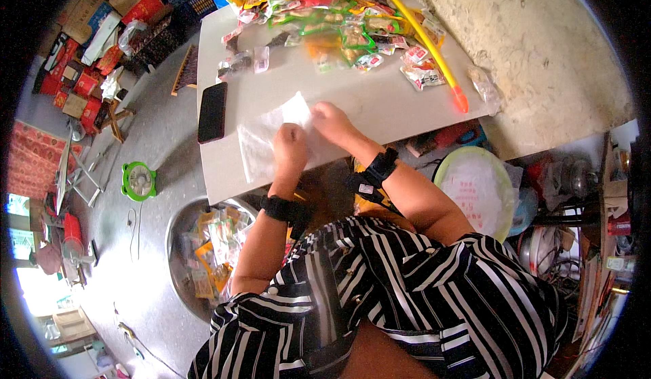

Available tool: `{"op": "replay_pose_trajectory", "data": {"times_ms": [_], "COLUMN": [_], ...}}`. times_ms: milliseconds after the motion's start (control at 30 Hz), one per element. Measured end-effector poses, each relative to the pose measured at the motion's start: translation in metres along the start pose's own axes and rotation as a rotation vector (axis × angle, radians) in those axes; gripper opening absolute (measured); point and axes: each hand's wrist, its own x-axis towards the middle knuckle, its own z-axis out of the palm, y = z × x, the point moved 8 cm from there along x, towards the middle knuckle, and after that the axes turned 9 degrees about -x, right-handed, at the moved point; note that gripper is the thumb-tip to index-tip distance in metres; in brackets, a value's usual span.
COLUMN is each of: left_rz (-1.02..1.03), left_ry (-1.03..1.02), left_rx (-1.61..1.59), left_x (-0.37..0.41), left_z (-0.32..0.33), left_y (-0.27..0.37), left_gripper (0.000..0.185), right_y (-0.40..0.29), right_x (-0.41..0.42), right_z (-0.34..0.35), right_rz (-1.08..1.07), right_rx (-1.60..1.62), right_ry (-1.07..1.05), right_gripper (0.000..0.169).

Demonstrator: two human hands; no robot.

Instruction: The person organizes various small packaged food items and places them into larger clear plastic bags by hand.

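Note:
A clear plastic bag [257, 142] lies over the near edge of the pale table [224, 170], with a bright patch at its upper corner. My left hand [290, 142] is closed on the bag. Close by on the right, my right hand [330, 122] has its fingers curled at the bag's upper edge; its fingertips are partly hidden. A black phone [212, 112] lies left of the bag. Beyond my hands, small packaged food pouches [356, 36] are heaped across the table's far part.
A yellow stick with an orange tip [432, 48] lies along the table's right side, near the wall. A metal basin [175, 277] of pouches stands below left, a green fan [138, 181] on the floor. A pale green round container [475, 191] is at the right.

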Motion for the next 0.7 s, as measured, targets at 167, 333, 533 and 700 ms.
{"op": "replay_pose_trajectory", "data": {"times_ms": [167, 333, 533, 700], "left_rz": [0.022, -0.017, 0.089, 0.093], "left_ry": [-0.058, -0.016, 0.072, 0.049], "left_rx": [-0.032, 0.054, 0.045, 0.064], "left_x": [-0.006, -0.002, -0.003, -0.006], "left_z": [0.011, 0.003, -0.004, -0.003], "left_y": [0.003, -0.001, -0.002, -0.002], "left_gripper": [0.022, 0.026, 0.024, 0.024], "right_y": [0.005, 0.0, 0.0, 0.006], "right_x": [0.002, -0.003, 0.045, 0.088], "right_z": [0.019, 0.015, -0.007, -0.033], "right_rz": [0.098, 0.222, -0.085, -0.01], "right_rx": [0.222, 0.331, -0.199, -0.66], "right_ry": [-0.24, -0.324, -0.058, 0.048], "right_gripper": [0.02, 0.02, 0.022, 0.035]}}
